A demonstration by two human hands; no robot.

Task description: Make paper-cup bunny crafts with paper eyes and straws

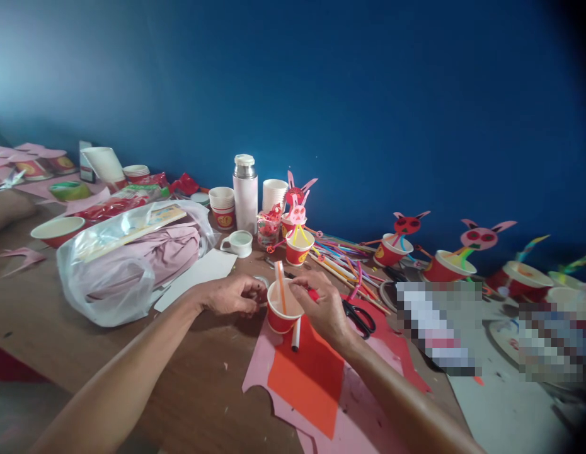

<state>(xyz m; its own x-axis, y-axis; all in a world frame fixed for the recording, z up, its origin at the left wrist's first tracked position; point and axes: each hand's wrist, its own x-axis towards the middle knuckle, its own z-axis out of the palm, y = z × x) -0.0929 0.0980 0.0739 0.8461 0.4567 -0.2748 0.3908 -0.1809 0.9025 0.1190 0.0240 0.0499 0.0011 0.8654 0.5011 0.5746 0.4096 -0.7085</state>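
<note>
A red and white paper cup (281, 320) stands between my hands, with an orange-striped straw (280, 287) upright in it. My left hand (231, 295) is at the cup's left side, its fingers curved and apart; a pale round rim shows just behind the fingertips. My right hand (321, 302) is at the cup's right rim, thumb and fingers pinched together. Something small and red shows between these fingers, too hidden to name. A white marker-like stick (296, 334) with a dark end lies by the cup, over an orange paper sheet (307, 384). Black-handled scissors (361, 320) lie beyond my right wrist.
A clear plastic bag (118, 296) holds pink cloth on the left. Behind stand a thermos (246, 195), a white mug (239, 244) and stacked cups (222, 208). Loose straws (343, 246) and cup figures with paper heads (482, 238) sit along the blue wall.
</note>
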